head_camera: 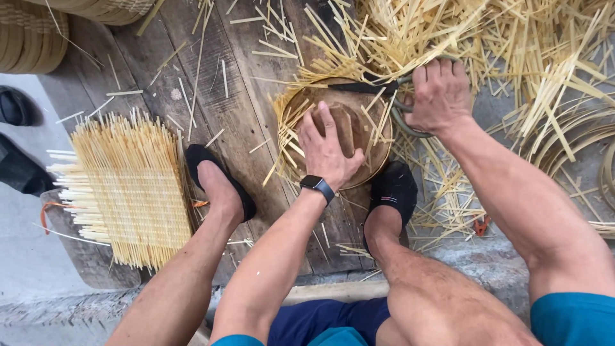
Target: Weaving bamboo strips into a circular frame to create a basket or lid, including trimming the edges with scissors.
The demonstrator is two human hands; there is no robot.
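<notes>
A round wooden mould (378,144) lies on a woven bamboo piece whose loose strips stick out around its rim (288,118). My left hand (328,152), with a dark watch on the wrist, presses flat on a small wooden block (346,125) on top of the mould. My right hand (439,95) grips the looped handles of large dark shears (365,87), whose blades lie along the mould's far edge among the strips. My two feet in black shoes rest on either side of the mould, the left foot (218,179) and the right foot (394,189).
A square woven bamboo mat (128,192) lies at the left on the wooden boards (211,83). A heap of cut bamboo strips (525,57) covers the upper right. Stacked woven baskets (25,35) sit at the top left. Black sandals (16,141) lie at the left edge.
</notes>
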